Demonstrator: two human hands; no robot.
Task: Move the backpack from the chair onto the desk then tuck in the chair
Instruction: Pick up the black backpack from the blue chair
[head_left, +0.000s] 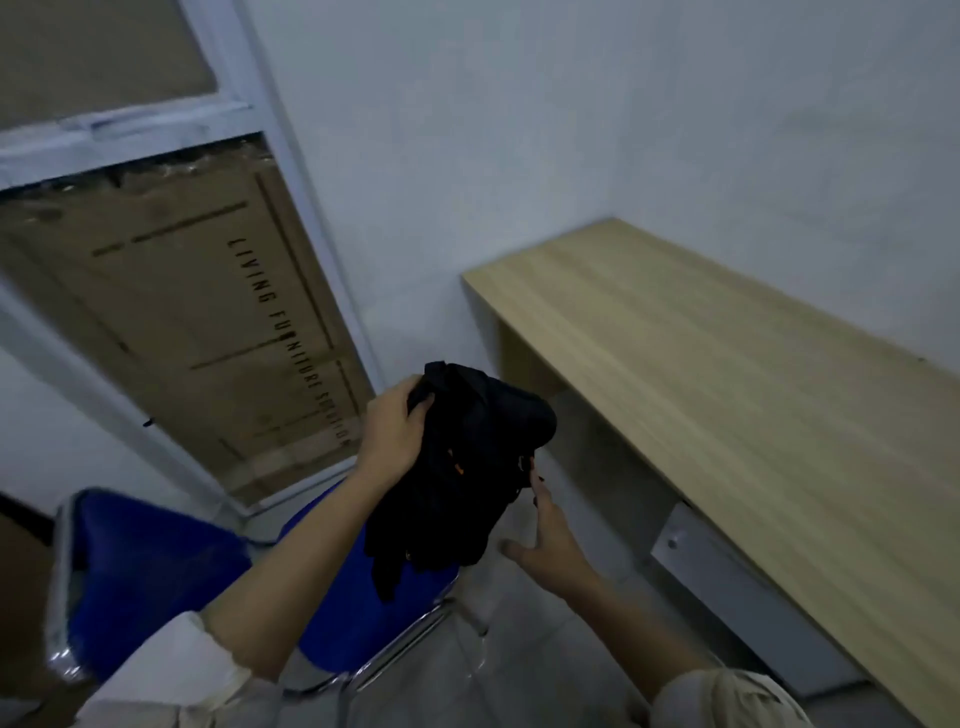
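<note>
Black fabric fills the middle of the view: the backpack (467, 467) hangs in the air above the blue seat of the chair (358, 613), to the left of the desk (727, 374) and not touching it. The left hand (395, 431) holds the backpack at its top. Its fingers are curled over the dark cloth and closed on it, the wrist is bent, and the forearm rises from the near left with a pale sleeve pushed up close to the elbow. The right hand (545, 540) is at the lower right edge of the backpack. Its fingers are spread and stretched upward, and the fingertips reach the dark fabric near a small orange detail, while the thumb points out to the left. This hand is open, and I cannot tell if the fingertips really hold anything or only touch the bag. The right forearm comes from the near right, also in a pale sleeve. The chair has a blue backrest at the near left and a shiny metal frame, and it stands away from the desk, not pushed under it. The desk has a light wooden top and runs along the white wall (571, 104) on the right. A brown cardboard box (197, 322) with printed letters stands behind the glass at the far left.
</note>
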